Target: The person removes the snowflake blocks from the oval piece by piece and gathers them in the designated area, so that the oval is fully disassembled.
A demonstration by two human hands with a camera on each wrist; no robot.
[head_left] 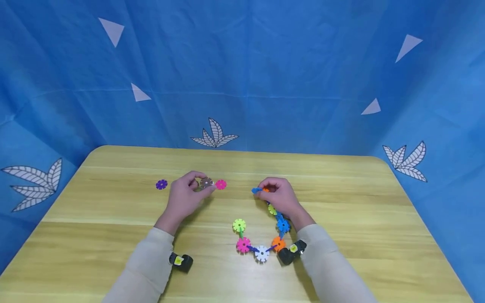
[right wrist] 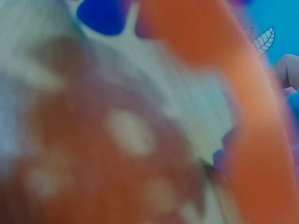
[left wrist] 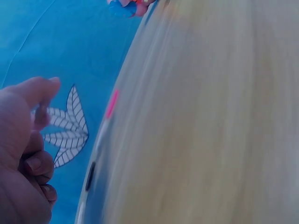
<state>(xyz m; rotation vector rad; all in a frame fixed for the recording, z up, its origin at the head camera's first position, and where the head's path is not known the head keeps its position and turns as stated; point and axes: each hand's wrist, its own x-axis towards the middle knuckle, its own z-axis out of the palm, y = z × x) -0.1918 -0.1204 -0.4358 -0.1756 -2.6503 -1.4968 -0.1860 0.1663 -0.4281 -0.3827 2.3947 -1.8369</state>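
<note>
Above the table's left-middle part, my left hand (head_left: 185, 195) reaches over a brown notched disc (head_left: 206, 182), thumb and index finger apart on either side of it. The left wrist view shows the hand (left wrist: 23, 149) with nothing in its grasp and the brown disc (left wrist: 90, 176) lying on the table. A pink disc (head_left: 221, 184) lies just past the thumb. My right hand (head_left: 280, 195) pinches the upper end of a chain of interlocked discs, where a blue disc (head_left: 256, 190) and an orange one show. Blurred orange discs (right wrist: 196, 32) fill much of the right wrist view.
A loose purple disc (head_left: 161, 184) lies left of my left hand. The chain curves down past a blue disc (head_left: 283, 225), an orange disc (head_left: 278, 243) and a white disc (head_left: 262, 253) to a yellow-green disc (head_left: 239, 225). A blue curtain (head_left: 246, 75) hangs behind the wooden table (head_left: 113, 202).
</note>
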